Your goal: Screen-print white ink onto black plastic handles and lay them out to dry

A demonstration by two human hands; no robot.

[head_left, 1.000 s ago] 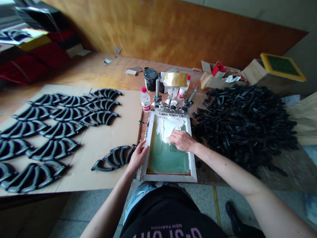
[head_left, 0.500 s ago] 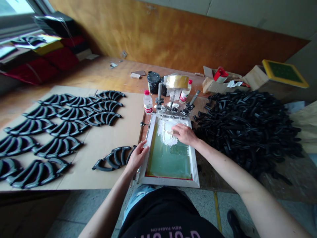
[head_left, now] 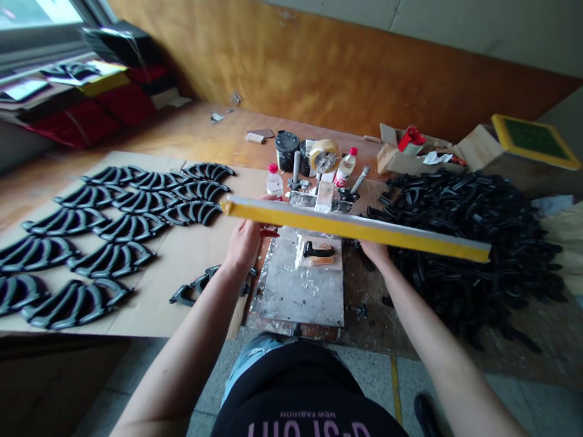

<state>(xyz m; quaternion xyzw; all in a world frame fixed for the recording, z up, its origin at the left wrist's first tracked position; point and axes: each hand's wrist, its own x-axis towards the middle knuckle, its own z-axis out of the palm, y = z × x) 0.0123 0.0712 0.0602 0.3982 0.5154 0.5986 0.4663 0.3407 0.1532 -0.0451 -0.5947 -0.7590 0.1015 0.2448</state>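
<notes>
The screen printing frame [head_left: 355, 229] is tilted up and seen almost edge-on, with yellow tape along its near edge. My left hand [head_left: 246, 243] is closed on its left part, with fingertips showing above and below the edge. My right hand [head_left: 374, 250] is behind the right part of the frame; its fingers are hidden, and so is anything in them. Under the frame, a small black plastic handle-shaped part [head_left: 314, 249] sits in a holder on the paint-spotted metal base plate [head_left: 298, 291]. The hinge clamps [head_left: 334, 201] are behind the frame.
Rows of curved black parts [head_left: 112, 294] lie on cardboard [head_left: 150, 309] at left. A large heap of black parts [head_left: 473, 291] covers the right. Bottles [head_left: 346, 168], black tubs [head_left: 286, 150], a tape roll [head_left: 324, 156] and an open box [head_left: 396, 159] stand behind.
The frame has swung up from lying flat, uncovering the base plate and the black part. My left hand has moved up with it. My right hand has gone behind the frame.
</notes>
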